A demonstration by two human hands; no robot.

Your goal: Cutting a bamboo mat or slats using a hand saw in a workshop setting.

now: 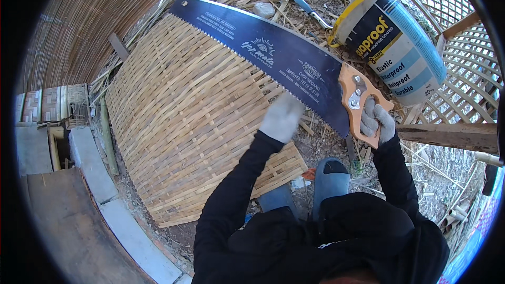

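Both arms are reaching forward from the lower edge in black sleeves, elbows bent, and both hands are wearing pale gloves. The left hand (282, 117) is held out ahead with its gloved back facing up, fingers curled downward. The right hand (376, 121) is clenching into a fist, wrist angled slightly inward.

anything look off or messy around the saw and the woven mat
The large bucket lies tipped on its side on the littered ground behind the saw, which the right hand grips. Nothing visibly spilled; the woven mat looks intact.
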